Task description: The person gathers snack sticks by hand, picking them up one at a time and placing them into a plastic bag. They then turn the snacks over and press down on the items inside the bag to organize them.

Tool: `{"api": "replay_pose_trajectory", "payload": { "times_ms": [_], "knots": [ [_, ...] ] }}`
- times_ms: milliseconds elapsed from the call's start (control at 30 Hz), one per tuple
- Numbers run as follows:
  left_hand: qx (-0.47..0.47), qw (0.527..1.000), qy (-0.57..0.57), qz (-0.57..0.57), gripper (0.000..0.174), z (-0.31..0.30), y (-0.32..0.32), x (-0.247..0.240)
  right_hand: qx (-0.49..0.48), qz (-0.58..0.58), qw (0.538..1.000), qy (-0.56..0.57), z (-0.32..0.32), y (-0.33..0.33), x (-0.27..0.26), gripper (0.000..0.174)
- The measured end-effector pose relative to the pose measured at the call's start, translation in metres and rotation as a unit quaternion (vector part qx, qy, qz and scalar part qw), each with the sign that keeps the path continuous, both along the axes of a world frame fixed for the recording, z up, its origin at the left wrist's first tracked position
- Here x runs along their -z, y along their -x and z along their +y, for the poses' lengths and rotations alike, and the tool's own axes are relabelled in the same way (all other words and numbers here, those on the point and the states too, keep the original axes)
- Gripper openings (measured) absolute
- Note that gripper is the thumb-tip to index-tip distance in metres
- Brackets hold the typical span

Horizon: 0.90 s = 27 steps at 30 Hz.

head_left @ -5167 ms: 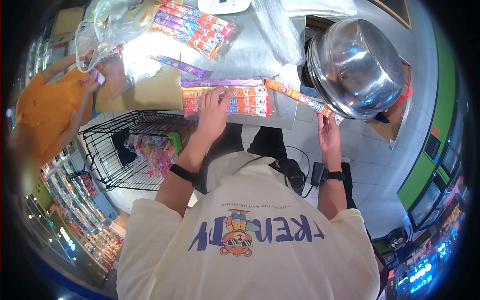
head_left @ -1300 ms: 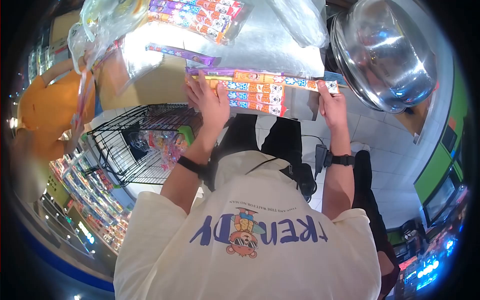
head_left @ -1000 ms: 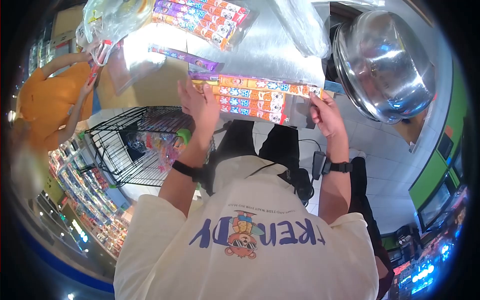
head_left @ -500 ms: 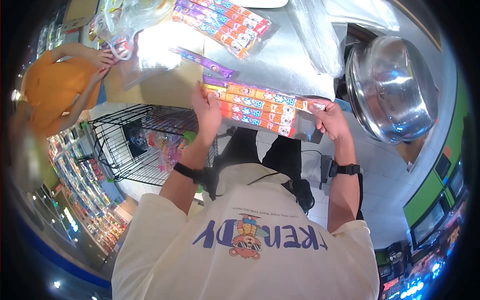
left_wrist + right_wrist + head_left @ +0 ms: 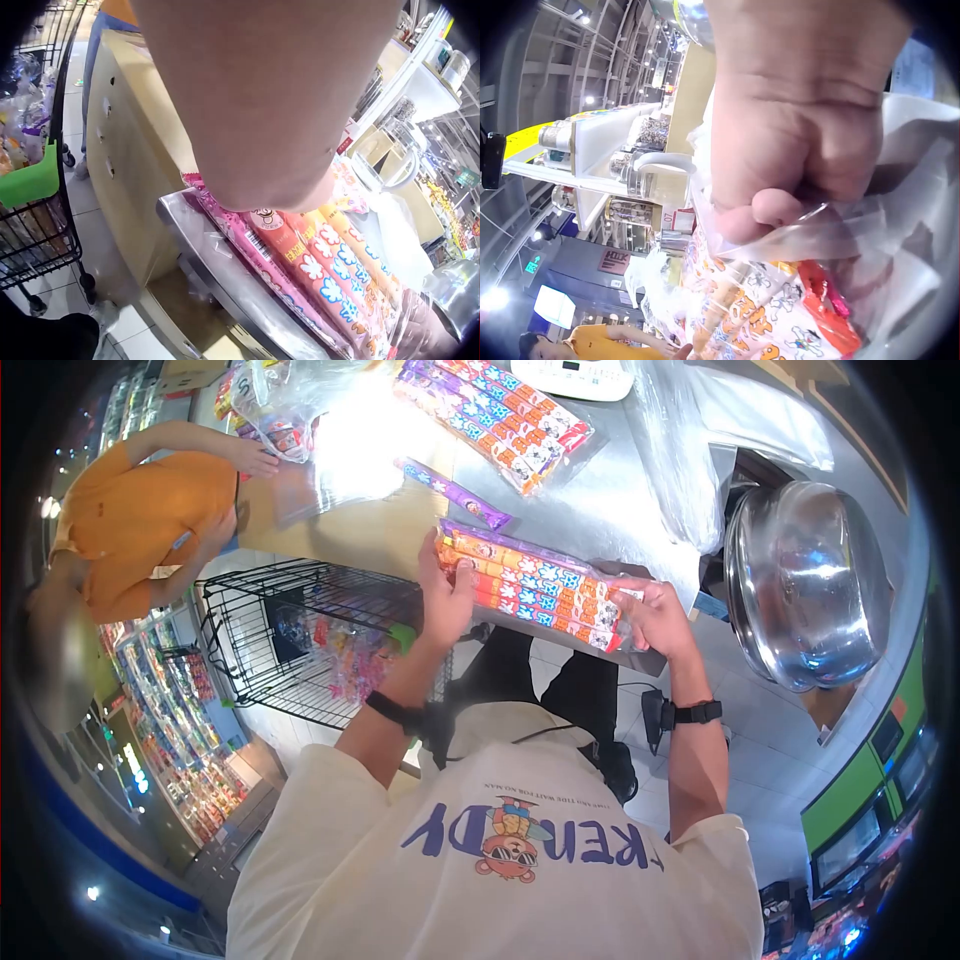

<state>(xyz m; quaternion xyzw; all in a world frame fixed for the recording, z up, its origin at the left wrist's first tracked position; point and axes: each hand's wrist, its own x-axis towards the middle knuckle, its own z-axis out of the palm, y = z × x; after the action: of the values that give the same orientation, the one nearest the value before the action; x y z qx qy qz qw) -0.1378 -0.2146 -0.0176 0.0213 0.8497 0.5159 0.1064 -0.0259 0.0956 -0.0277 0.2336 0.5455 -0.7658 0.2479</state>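
A clear plastic bag (image 5: 540,588) of long orange, red and purple wrapped snack sticks lies between my hands at the near edge of the metal counter (image 5: 600,490). My left hand (image 5: 447,595) grips the bag's left end, thumb on top. At the right end my right hand (image 5: 655,622) pinches the clear plastic, its fingers curled in the right wrist view. Printed flowers and letters show on the wrappers (image 5: 330,262) in the left wrist view. Just beyond the bag is a loose purple snack stick (image 5: 455,495). A second filled bag (image 5: 495,420) lies farther back.
Shiny metal bowls (image 5: 805,585) stand at the right. Clear plastic bags (image 5: 680,470) lie at the back right, near a white device (image 5: 575,375). A black wire cart (image 5: 320,635) with packets stands below left. A person in orange (image 5: 150,525) is at the far left.
The orange snack stick that my right hand held now lies in the bag with the others. My right hand has moved from that stick to the bag's clear end; my left has shifted to the left end.
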Motion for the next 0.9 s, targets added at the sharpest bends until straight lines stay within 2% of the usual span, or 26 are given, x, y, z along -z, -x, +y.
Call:
{"api": "replay_pose_trajectory", "payload": {
  "times_ms": [67, 100, 167, 267, 300, 333, 367, 400, 467, 500, 533, 600, 667, 767, 900],
  "knots": [
    [-0.033, 0.987, -0.080, -0.132, 0.052, 0.004, 0.001, -0.013, -0.013, 0.002, 1.000, 0.005, 0.003, -0.001, 0.002, 0.023],
    [-0.036, 0.987, -0.082, -0.131, 0.052, 0.005, 0.004, -0.013, -0.023, 0.003, 1.000, 0.011, 0.004, 0.001, 0.001, 0.021],
    [-0.066, 0.996, 0.001, -0.058, 0.048, 0.003, 0.009, -0.014, -0.014, 0.002, 1.000, 0.002, 0.005, 0.009, -0.001, 0.019],
    [-0.067, 0.990, -0.049, -0.114, 0.047, -0.017, 0.016, 0.015, 0.020, 0.010, 1.000, -0.019, -0.003, 0.020, 0.003, 0.019],
    [-0.068, 0.990, -0.051, -0.114, 0.047, -0.018, 0.021, 0.011, 0.042, 0.019, 0.998, -0.032, -0.006, 0.022, 0.003, 0.019],
    [-0.103, 0.960, -0.157, -0.205, 0.044, -0.016, 0.030, 0.002, 0.041, 0.020, 0.998, -0.035, -0.008, 0.024, 0.000, 0.019],
    [-0.135, 0.911, -0.261, -0.290, 0.041, -0.013, 0.038, -0.006, 0.048, 0.000, 0.997, -0.057, -0.010, 0.026, -0.004, 0.020],
    [-0.134, 0.911, -0.264, -0.288, 0.041, -0.011, 0.043, -0.010, 0.056, -0.021, 0.995, -0.079, -0.011, 0.026, -0.007, 0.021],
    [-0.107, 0.933, -0.148, -0.310, 0.029, -0.006, 0.051, -0.015, 0.038, 0.005, 0.995, -0.089, -0.006, 0.018, -0.008, 0.024],
    [-0.096, 0.941, -0.138, -0.293, 0.021, -0.004, 0.052, -0.014, 0.096, -0.013, 0.995, 0.011, -0.005, 0.012, -0.012, 0.025],
    [-0.097, 0.940, -0.142, -0.294, 0.021, -0.005, 0.052, -0.012, 0.151, -0.035, 0.981, 0.113, -0.005, 0.007, -0.013, 0.028],
    [-0.080, 0.954, -0.064, -0.280, 0.042, -0.007, 0.053, -0.009, 0.150, -0.039, 0.986, 0.064, -0.009, 0.001, -0.004, 0.028],
    [-0.085, 0.950, -0.067, -0.293, 0.041, -0.007, 0.054, -0.008, 0.150, -0.042, 0.987, -0.027, -0.010, -0.004, 0.006, 0.031],
    [-0.090, 0.946, -0.069, -0.303, 0.041, -0.006, 0.052, -0.005, 0.114, -0.083, 0.988, -0.068, -0.012, 0.012, -0.021, 0.024],
    [-0.082, 0.933, -0.117, -0.330, 0.039, -0.001, 0.055, -0.017, 0.086, -0.032, 0.994, -0.053, -0.018, 0.019, -0.019, 0.014]
  ]
}}
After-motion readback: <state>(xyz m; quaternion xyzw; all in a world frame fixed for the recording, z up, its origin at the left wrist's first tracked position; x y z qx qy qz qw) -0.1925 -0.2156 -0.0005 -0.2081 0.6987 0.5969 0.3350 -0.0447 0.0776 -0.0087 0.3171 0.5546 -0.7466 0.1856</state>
